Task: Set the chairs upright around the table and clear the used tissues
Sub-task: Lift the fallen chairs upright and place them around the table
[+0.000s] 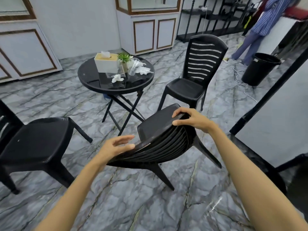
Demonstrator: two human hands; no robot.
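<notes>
A black plastic chair (160,130) stands just in front of me, seen from behind its slatted back. My right hand (190,120) grips the right end of the backrest's top edge. At the left end of that edge, my left hand (116,147) hovers with fingers spread, touching it or nearly so. Two more black chairs stand upright: one on the left (38,144) and one at the far right (196,77) of the round black table (90,80). Crumpled white tissues (117,78) lie on the table, with more tissues (143,70) by clear plastic cups.
A white tissue box (106,63) and a small potted plant (124,58) sit on the table. A black bin (260,69) stands at the right, beside loose white cord on the floor. A person in striped clothes (266,22) stands at the back right. White cabinets line the far wall.
</notes>
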